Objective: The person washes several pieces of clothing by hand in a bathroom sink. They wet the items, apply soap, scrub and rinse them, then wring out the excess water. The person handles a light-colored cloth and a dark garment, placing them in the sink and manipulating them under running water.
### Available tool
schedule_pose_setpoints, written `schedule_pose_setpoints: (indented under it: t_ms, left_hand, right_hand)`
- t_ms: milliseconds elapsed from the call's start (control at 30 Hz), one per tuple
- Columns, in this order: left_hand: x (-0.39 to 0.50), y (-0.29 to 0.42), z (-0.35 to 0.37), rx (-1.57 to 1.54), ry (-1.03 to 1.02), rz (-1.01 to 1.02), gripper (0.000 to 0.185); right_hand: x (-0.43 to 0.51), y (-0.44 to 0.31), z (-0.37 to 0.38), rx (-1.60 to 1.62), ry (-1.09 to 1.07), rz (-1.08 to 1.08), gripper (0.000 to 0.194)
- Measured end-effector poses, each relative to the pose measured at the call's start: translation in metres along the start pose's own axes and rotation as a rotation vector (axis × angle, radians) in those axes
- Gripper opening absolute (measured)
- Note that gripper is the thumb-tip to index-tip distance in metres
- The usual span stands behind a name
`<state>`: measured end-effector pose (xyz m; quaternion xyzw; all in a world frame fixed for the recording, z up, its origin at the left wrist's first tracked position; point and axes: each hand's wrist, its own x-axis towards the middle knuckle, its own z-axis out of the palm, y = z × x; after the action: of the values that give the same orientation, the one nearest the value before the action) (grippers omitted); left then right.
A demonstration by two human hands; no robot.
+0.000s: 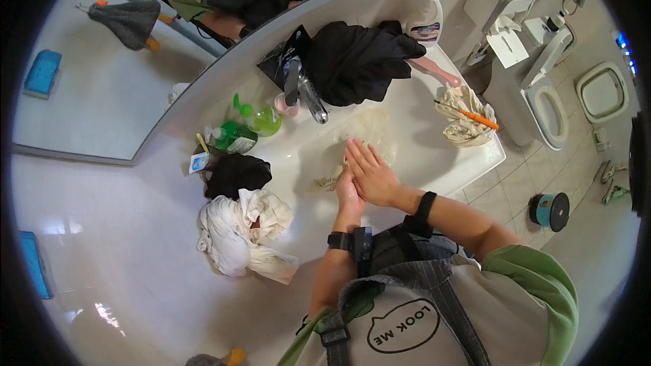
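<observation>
Over the white sink basin, my right hand lies flat against my left hand, palms pressed together and fingers stretched out. What may lie between the palms is hidden. Just left of my left hand, a crumpled wet off-white cloth rests low in the basin, partly covered by the hand. Beyond my fingertips, cloudy shallow water covers the basin floor. A chrome faucet points down toward the basin from the far rim.
Black cloth lies behind the faucet, near a spray bottle and pink brush. An orange-handled screwdriver sits on beige cloth at the right corner. Leftward are pump bottles, another black cloth and white cloth.
</observation>
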<state>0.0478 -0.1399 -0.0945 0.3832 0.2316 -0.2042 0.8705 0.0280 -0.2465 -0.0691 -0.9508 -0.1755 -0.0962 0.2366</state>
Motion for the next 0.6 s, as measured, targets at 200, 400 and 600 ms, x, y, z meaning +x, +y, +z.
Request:
schedule_pose_setpoints:
  t_ms: [200, 400, 600]
  left_hand:
    - [-0.01, 0.036, -0.004, -0.202, 0.062, -0.142, 0.023]
    - [-0.032, 0.048, 0.02, -0.207, 0.205, -0.179, 0.024]
    - [-0.051, 0.073, 0.017, -0.399, -0.191, -0.281, 0.02]
  right_hand:
    - [-0.031, 0.039, -0.009, 0.603, -0.057, 0.505, 0.05]
    - [-0.045, 0.067, -0.004, 0.86, -0.293, 0.709, 0.045]
    - [-0.013, 0.046, 0.009, 1.857, -0.434, 1.212, 0.061]
